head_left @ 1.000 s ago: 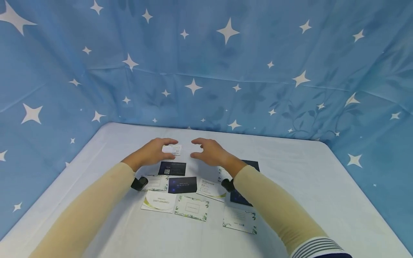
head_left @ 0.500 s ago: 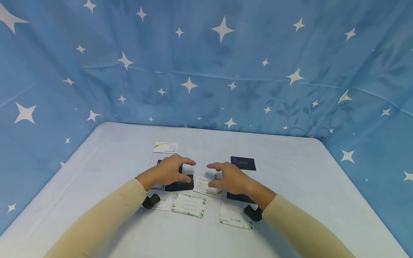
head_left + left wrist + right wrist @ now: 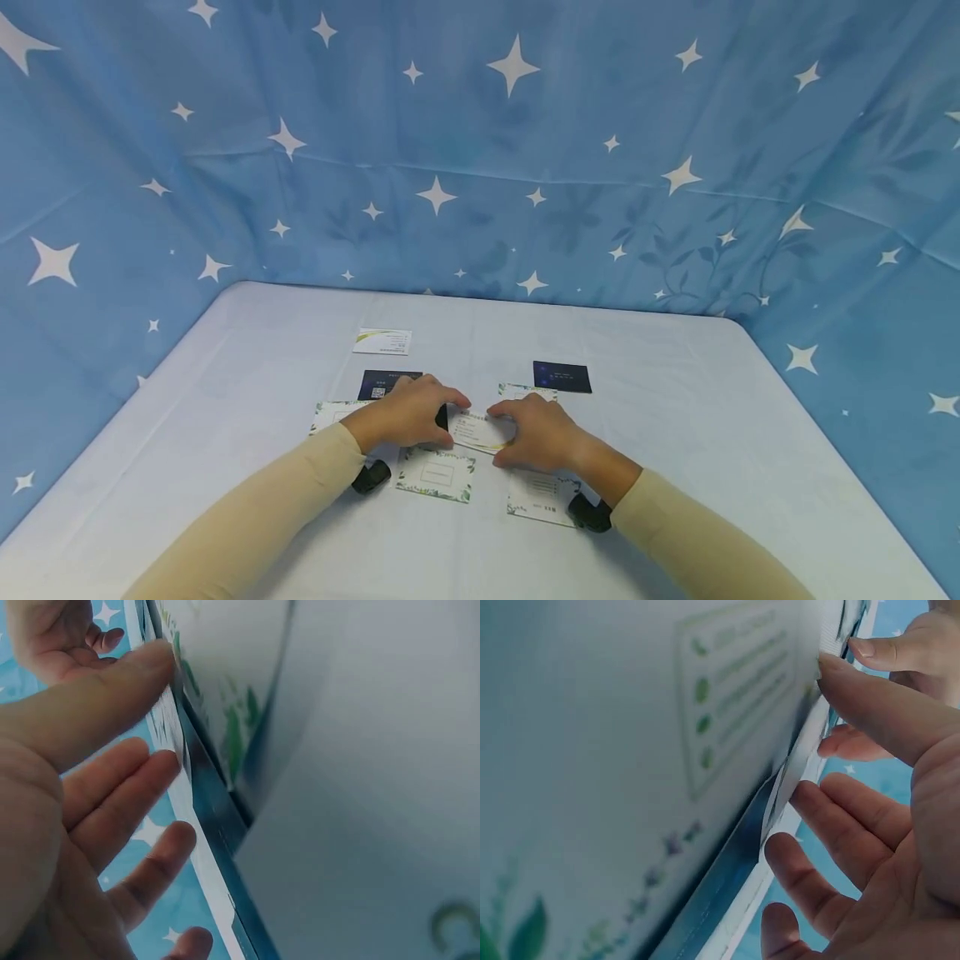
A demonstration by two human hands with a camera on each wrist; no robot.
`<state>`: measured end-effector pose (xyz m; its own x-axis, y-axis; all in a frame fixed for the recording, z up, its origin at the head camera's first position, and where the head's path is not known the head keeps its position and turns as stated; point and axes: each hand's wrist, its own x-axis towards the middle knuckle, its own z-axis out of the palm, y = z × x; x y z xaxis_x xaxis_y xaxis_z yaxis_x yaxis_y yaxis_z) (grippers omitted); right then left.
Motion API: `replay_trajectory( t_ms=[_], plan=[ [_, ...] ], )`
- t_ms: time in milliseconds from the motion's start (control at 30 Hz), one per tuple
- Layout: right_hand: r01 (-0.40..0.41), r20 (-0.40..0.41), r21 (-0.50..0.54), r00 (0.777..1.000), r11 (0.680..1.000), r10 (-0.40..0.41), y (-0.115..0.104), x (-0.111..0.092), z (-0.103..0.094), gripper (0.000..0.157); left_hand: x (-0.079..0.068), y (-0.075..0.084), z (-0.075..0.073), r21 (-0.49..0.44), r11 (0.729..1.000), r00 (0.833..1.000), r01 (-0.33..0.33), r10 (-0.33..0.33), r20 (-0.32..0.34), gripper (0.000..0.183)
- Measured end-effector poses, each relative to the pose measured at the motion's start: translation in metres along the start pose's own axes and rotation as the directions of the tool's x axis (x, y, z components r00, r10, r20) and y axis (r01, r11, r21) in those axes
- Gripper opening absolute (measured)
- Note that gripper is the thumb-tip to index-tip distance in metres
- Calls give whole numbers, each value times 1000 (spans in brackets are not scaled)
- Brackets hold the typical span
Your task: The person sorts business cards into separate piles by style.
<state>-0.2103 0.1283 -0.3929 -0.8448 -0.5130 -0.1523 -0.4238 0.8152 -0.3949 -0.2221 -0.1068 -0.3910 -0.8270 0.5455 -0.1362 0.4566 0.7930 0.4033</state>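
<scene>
Left hand (image 3: 408, 414) and right hand (image 3: 542, 432), fingers loosely spread, flank a white business card (image 3: 480, 433) on the counter (image 3: 675, 400); neither appears to grip it, though contact is unclear. Handling seems barely begun: no lift shows, and the dark business card (image 3: 562, 377) and leaf-bordered card (image 3: 436, 476) lie unheld.

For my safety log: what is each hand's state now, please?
Left hand: open; contact with the white card between them unclear.
Right hand: open; contact likewise unclear.
</scene>
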Motion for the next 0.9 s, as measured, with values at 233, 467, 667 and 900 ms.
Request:
replay_trajectory(
  t_ms=[233, 467, 667, 900],
  plan=[
    [7, -8, -6, 1000, 1000, -7, -1, -1, 1, 61, 1, 1, 3, 31, 1000, 1000, 2, -1, -16, 53],
    [-8, -18, 34, 1000, 999, 8, -2, 0, 2, 59, 1, 2, 4, -9, 999, 999, 37, -37, -2, 56],
    [-22, -28, 41, 999, 999, 23, -1, -1, 3, 60, 0, 6, 4, 14, 999, 999, 37, -37, -18, 52],
    [-34, -45, 29, 998, 999, 36, -4, -1, 1, 61, 1, 7, 3, -33, 998, 998, 55, -56, -35, 53]
  ],
)
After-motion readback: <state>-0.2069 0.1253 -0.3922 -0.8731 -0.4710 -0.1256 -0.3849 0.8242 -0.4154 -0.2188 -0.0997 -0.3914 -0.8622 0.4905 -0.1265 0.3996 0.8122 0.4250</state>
